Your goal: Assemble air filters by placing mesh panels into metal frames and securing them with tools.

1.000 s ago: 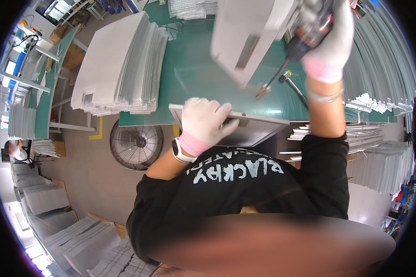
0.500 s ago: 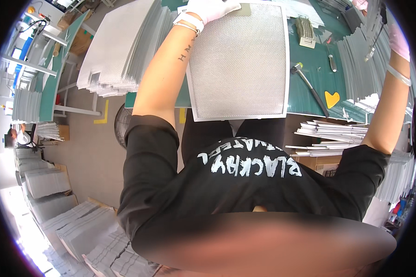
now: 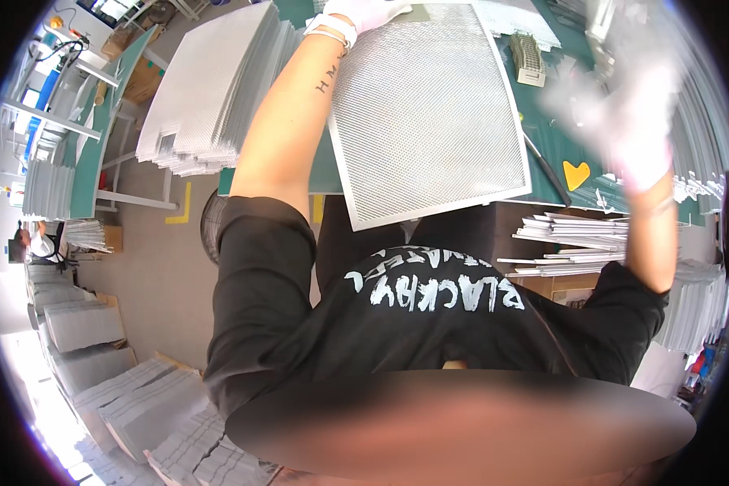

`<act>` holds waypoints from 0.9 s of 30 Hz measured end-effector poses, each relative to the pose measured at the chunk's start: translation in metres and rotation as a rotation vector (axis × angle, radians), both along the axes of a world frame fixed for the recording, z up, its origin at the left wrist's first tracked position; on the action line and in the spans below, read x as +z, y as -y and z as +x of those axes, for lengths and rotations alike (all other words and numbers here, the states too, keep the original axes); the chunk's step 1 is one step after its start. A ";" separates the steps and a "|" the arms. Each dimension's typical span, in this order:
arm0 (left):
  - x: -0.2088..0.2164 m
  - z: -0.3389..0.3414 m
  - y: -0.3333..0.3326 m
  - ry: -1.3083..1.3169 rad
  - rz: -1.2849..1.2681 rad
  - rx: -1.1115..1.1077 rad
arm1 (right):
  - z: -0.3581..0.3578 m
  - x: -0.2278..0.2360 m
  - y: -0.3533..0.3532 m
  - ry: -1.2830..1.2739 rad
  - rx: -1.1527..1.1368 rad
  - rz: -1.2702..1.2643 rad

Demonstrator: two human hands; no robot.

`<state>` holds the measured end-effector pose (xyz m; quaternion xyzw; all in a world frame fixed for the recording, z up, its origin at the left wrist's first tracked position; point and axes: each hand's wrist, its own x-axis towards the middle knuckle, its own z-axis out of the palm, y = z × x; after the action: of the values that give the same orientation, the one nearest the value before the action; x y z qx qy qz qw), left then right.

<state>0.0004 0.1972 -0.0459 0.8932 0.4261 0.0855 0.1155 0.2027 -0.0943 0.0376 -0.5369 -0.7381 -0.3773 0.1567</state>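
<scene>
A framed metal mesh panel (image 3: 433, 121) lies turned at an angle on the green table, its near edge past the table's front. At its far left corner is my left hand (image 3: 366, 13), white-gloved and partly cut off by the picture's top. Its fingers point right, closed at the panel's edge, beside a small olive-grey square piece (image 3: 418, 14). My right hand (image 3: 636, 134), also white-gloved, is raised over the table's right side. Motion smears its fingers, so whether it holds anything is unclear. A hammer (image 3: 549, 170) shows its dark handle, with its head mostly hidden by the panel.
Left of the panel stands a tall stack of mesh panels (image 3: 206, 81). On the table's right are a yellow heart-shaped piece (image 3: 576, 175) and a small grey ridged block (image 3: 528, 58). White frame strips (image 3: 571, 235) lie below the front edge. A floor fan (image 3: 211, 227) stands left.
My right hand has swung in leftward from the far right stacks. The panel has turned, its near edge shifting right and covering the hammer's head. My left hand stays near the same corner.
</scene>
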 end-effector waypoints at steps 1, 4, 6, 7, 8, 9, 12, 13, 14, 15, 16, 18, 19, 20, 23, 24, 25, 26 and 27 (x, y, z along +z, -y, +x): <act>-0.034 -0.005 -0.031 0.009 0.010 0.005 | -0.030 -0.025 0.007 0.007 0.263 -0.220; -0.071 -0.014 -0.094 -0.083 0.426 -0.371 | -0.076 -0.110 0.016 -0.036 0.535 -0.492; -0.020 0.016 -0.024 -0.224 0.012 -0.179 | -0.053 -0.143 0.014 -0.059 0.417 -0.471; -0.017 0.001 -0.028 -0.270 0.040 -0.146 | -0.051 -0.146 0.006 -0.135 0.500 -0.378; -0.013 -0.025 -0.036 -0.313 0.067 -0.107 | -0.049 -0.152 0.001 -0.207 0.588 -0.287; -0.004 -0.051 -0.048 -0.104 0.021 -0.279 | -0.046 -0.167 0.000 -0.405 0.541 -0.163; 0.058 -0.033 0.056 0.360 0.001 -0.328 | -0.040 -0.219 -0.003 -1.124 0.171 0.070; 0.069 -0.031 0.106 0.289 0.038 -0.338 | -0.043 -0.228 -0.007 -1.261 0.152 0.072; 0.073 -0.028 0.143 0.219 0.076 -0.340 | -0.048 -0.234 -0.012 -1.397 0.140 0.070; 0.055 -0.023 0.163 0.316 0.326 -0.473 | -0.051 -0.238 -0.018 -1.378 0.160 0.043; 0.028 -0.017 0.173 0.408 0.578 -0.596 | -0.051 -0.242 -0.021 -1.408 0.143 -0.152; -0.006 0.002 0.180 0.459 0.517 -0.486 | -0.031 -0.249 -0.029 -1.357 0.515 -0.269; -0.023 0.005 0.175 0.521 0.661 -0.450 | -0.015 -0.243 -0.026 -1.095 0.421 -0.175; -0.021 0.008 0.175 0.526 0.660 -0.465 | 0.008 -0.239 -0.021 -0.835 0.314 -0.078; -0.013 0.016 0.174 0.516 0.632 -0.535 | 0.071 -0.262 0.006 -0.524 -0.585 -0.198; -0.011 0.017 0.172 0.521 0.630 -0.546 | 0.084 -0.277 0.014 -0.514 -0.817 -0.391; -0.010 0.017 0.169 0.520 0.609 -0.562 | 0.093 -0.283 0.021 -0.502 -0.785 -0.428; -0.009 0.018 0.168 0.521 0.589 -0.576 | 0.098 -0.286 0.027 -0.489 -0.752 -0.463; -0.009 0.018 0.166 0.523 0.590 -0.581 | 0.096 -0.294 0.031 -0.638 -0.684 -0.387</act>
<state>0.0189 0.0307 -0.0547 0.9183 0.0736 0.3885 -0.0202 0.2983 -0.1248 -0.2564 -0.8557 -0.4917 -0.0805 0.1395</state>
